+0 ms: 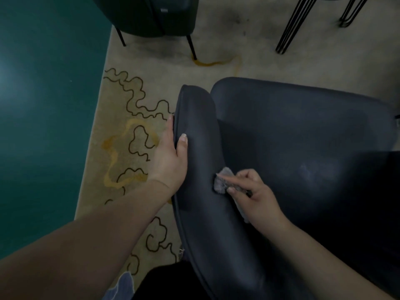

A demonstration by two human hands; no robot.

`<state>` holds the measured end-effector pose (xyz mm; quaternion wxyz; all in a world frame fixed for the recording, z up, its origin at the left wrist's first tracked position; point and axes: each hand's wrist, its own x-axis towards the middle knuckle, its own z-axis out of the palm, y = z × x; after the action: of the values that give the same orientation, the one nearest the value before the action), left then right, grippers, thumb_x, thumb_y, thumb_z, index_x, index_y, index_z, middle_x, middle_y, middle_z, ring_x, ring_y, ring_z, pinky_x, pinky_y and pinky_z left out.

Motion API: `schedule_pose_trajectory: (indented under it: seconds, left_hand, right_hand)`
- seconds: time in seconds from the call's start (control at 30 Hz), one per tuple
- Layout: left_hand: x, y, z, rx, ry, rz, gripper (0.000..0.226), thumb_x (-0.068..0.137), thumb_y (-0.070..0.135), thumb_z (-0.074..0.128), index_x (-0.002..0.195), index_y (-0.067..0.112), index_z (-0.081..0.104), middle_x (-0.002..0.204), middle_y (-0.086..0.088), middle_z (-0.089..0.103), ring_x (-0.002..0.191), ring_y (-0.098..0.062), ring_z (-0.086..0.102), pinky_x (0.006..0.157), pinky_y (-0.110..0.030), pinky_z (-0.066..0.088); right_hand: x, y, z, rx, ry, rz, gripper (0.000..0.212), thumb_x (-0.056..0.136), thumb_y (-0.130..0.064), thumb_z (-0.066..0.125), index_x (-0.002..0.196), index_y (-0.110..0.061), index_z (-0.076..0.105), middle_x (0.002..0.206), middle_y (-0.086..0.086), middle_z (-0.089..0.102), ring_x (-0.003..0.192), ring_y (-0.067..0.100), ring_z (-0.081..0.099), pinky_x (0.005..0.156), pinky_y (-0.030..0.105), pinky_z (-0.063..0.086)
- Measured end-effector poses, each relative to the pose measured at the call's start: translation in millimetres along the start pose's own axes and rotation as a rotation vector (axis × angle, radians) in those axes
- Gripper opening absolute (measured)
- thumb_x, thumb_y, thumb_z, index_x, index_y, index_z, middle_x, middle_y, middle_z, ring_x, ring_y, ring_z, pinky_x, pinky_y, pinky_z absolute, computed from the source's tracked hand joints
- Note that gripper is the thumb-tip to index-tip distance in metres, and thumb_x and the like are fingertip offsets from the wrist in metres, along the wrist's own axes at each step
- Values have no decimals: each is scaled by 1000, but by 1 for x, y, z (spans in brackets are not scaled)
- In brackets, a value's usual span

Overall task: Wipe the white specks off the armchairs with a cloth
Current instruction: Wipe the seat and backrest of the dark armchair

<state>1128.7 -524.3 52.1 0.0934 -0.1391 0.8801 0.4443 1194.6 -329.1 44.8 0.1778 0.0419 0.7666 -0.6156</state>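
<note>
A dark navy armchair [292, 131] fills the right half of the view, its left arm [199, 131] curving toward me. My left hand [171, 156] grips the arm's outer edge, thumb lying on top and fingers wrapped behind. My right hand [253, 193] pinches a small grey cloth [223, 180] and presses it against the inner side of that arm, near the seat crease. A faint pale smudge [307, 169] shows on the seat to the right of the cloth. No distinct white specks are visible.
A beige rug [151, 83] with black squiggle lines and orange stains lies under the chairs. Teal floor [43, 105] runs along the left. A second dark armchair [147, 16] stands at the top, and thin black metal legs [290, 29] at the top right.
</note>
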Motion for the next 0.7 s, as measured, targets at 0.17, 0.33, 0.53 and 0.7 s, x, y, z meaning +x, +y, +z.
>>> schedule_pose_trajectory:
  seconds: [0.17, 0.33, 0.53, 0.7]
  left_hand:
    - [0, 6, -5, 26, -70, -12, 58, 100, 47, 28, 150, 40, 1, 153, 5, 32, 125, -18, 47, 97, -27, 36]
    - [7, -4, -35, 59, -241, 38, 55, 100, 50, 22, 151, 39, 4, 155, 6, 28, 136, -16, 36, 108, -31, 30]
    - [38, -31, -135, 296, -222, 50, 51, 101, 46, 23, 148, 27, 30, 146, 1, 44, 130, -18, 44, 106, -32, 35]
    - [73, -46, -235, 636, -327, 169, 53, 101, 46, 23, 150, 25, 23, 143, -6, 46, 124, -26, 48, 96, -39, 45]
  right_hand:
    - [-8, -8, -17, -145, 246, 167, 25, 88, 2, 61, 108, -9, 71, 98, 16, 53, 79, -2, 54, 82, 5, 38]
    - [18, -48, -1, -81, 398, 209, 26, 94, -18, 58, 115, -28, 68, 104, 6, 59, 84, 3, 58, 87, 22, 46]
    - [64, -121, 54, 12, 474, 41, 31, 94, -11, 57, 101, -41, 61, 89, -33, 63, 84, -23, 56, 75, -3, 39]
    - [99, -177, 113, 49, 457, -7, 34, 97, -16, 54, 92, -48, 61, 90, -26, 66, 92, -1, 59, 70, 21, 50]
